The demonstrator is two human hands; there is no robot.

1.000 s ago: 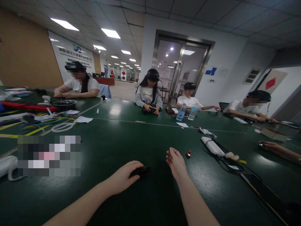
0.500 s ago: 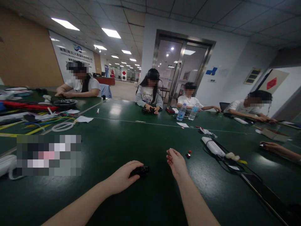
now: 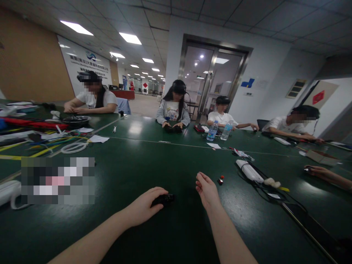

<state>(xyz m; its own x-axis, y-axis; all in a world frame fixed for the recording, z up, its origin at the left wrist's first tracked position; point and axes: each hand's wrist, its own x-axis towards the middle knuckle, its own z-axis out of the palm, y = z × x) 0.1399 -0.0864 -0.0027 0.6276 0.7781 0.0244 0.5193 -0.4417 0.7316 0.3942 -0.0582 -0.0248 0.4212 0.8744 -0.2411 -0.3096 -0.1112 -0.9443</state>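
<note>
One hand of the wearer, the left hand (image 3: 144,207), lies low over a dark green table (image 3: 129,165), toward the middle of its near edge. Its grip is curled partway closed around a small black object (image 3: 168,198) on the tabletop, whose end sticks out toward the right hand (image 3: 208,191). The right hand is apart from that object, its grip drawn into a pinch of thumb and fingertips; whether it has hold of something tiny cannot be told. Just beside it, on the side toward the table's right edge, sits a small red and silver item (image 3: 220,180). Further toward that edge lie a long white device (image 3: 249,171) with black cable and a beige lump (image 3: 271,182); past these, a co-worker's hand (image 3: 317,171) touches a small, dark, shiny thing (image 3: 307,169). Two plastic water bottles (image 3: 212,131) stand near the far edge, right of its middle. Toward the left edge are a coil of white cable (image 3: 73,148) and a piece of white paper (image 3: 99,139). Four people (image 3: 173,108) wearing dark headsets (image 3: 178,86) sit along the far side.
</note>
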